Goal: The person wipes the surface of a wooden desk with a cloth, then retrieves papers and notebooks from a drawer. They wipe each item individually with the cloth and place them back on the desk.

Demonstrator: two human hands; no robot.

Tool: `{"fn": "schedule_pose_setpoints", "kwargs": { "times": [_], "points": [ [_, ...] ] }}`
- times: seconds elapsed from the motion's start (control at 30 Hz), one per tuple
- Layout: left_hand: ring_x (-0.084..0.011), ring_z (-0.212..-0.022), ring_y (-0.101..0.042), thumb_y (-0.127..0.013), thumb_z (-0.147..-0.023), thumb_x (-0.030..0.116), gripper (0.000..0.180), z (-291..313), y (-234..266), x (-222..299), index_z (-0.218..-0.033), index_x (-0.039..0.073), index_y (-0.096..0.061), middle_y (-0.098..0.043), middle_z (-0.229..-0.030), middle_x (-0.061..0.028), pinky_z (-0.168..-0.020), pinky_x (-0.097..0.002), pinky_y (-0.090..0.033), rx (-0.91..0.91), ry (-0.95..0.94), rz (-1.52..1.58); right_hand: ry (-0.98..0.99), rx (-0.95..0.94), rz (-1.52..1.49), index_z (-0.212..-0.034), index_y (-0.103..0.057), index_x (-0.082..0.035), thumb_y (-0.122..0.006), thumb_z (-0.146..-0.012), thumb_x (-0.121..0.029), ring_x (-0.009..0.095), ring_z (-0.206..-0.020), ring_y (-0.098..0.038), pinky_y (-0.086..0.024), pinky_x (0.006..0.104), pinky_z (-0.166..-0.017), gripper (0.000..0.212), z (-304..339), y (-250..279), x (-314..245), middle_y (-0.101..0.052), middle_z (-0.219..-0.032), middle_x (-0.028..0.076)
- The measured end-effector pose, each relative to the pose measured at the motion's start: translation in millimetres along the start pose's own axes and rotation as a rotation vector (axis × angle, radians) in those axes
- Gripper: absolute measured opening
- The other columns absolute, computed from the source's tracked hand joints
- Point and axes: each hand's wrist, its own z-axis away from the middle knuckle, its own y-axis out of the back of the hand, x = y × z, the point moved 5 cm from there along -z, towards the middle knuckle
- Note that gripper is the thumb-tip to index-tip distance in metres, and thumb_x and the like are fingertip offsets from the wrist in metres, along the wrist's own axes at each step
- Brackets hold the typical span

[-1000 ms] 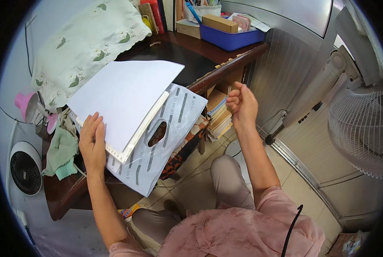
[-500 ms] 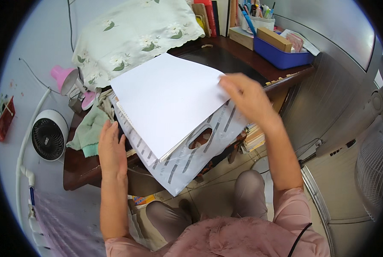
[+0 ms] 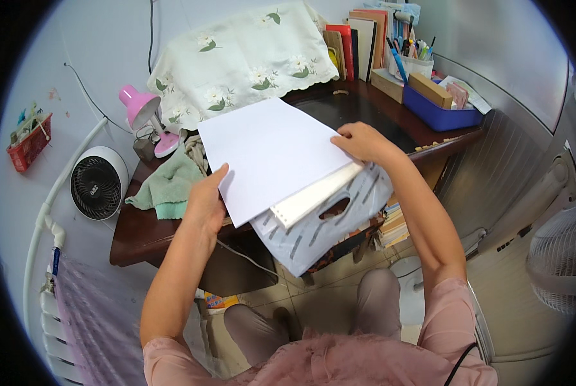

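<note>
Head view: white paper sheet (image 3: 278,154) held btwn both hands, over front L part of dark wood surface (image 3: 135,243). L hand (image 3: 204,202) at sheet's L edge, thumb uppermost, other fingers mostly hidden, pinching it. R hand (image 3: 367,143) at R corner, thumb + fingers pinching edge. Partly under sheet: white punched-edge pad (image 3: 319,194), on grey plastic bag (image 3: 308,237) w/ oval handle hole, overhanging front. L side: green cloth (image 3: 166,183), pink desk lamp (image 3: 140,110) behind. Far R: blue tray (image 3: 444,117)
</note>
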Motion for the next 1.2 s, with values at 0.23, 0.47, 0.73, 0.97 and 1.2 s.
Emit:
{"fn": "schedule_pose_setpoints", "kwargs": {
  "times": [0.23, 0.47, 0.73, 0.97, 1.2],
  "points": [
    [-0.0193, -0.106, -0.053, -0.058, -0.093, 0.021, 0.032, 40.6, -5.9, -9.5, -0.117, 0.0, -0.055, -0.06, -0.113, -0.0083, -0.094, -0.0378, -0.04, -0.063, -0.013, -0.066, -0.044, 0.074, -0.187, -0.108, -0.064, 0.005, -0.061, -0.086, -0.039, 0.031, -0.092, -0.065, -0.049, 0.0351, -0.084, 0.05, 54.1, 25.9, 17.1, -0.067, -0.099, 0.022],
    [-0.0251, -0.116, -0.05, -0.057, -0.091, 0.05, 0.048, 128.3, 23.0, -58.5, -0.117, 0.01, -0.056, -0.053, -0.127, -0.0089, -0.094, -0.0411, -0.044, -0.05, 0.255, -0.032, -0.299, 0.016, -0.487, -0.115, -0.059, 0.006, -0.064, -0.086, -0.045, 0.018, -0.081, -0.061, -0.05, 0.0304, -0.07, 0.059, 93.7, 34.0, 38.0, -0.064, -0.088, 0.014],
    [-0.0268, -0.116, -0.054, -0.064, -0.09, 0.03, 0.052, 85.2, -31.0, -68.4, -0.129, -0.001, -0.047, -0.055, -0.126, -0.015, -0.099, -0.0408, -0.044, -0.113, 0.228, 0.224, -0.152, 0.121, -0.613, -0.123, -0.055, 0.005, -0.07, -0.084, -0.032, 0.019, -0.093, -0.059, -0.048, 0.0283, -0.079, 0.056, 104.3, 7.8, 35.2, -0.062, -0.106, 0.016],
    [-0.0279, -0.11, -0.058, -0.067, -0.086, 0.025, 0.053, 91.5, -22.1, -79.1, -0.128, -0.002, -0.048, -0.058, -0.122, -0.0154, -0.097, -0.0407, -0.047, -0.077, 0.235, 0.234, -0.237, -0.158, -1.494, -0.117, -0.059, 0.003, -0.051, -0.094, -0.048, 0.017, -0.092, -0.064, -0.051, 0.0285, -0.08, 0.057, 135.6, -15.1, 53.3, -0.065, -0.11, 0.014],
    [-0.0284, -0.113, -0.056, -0.069, -0.086, 0.023, 0.054, 84.5, -36.3, -63.6, -0.128, -0.002, -0.048, -0.057, -0.123, -0.0161, -0.097, -0.04, -0.048, -0.181, 0.255, 0.404, -0.154, -0.036, -2.055, -0.13, -0.048, 0.001, -0.048, -0.096, -0.048, 0.026, -0.118, -0.053, -0.042, 0.0395, -0.101, 0.06, 149.5, -52.0, 18.7, -0.055, -0.13, 0.014]
  ]
}}
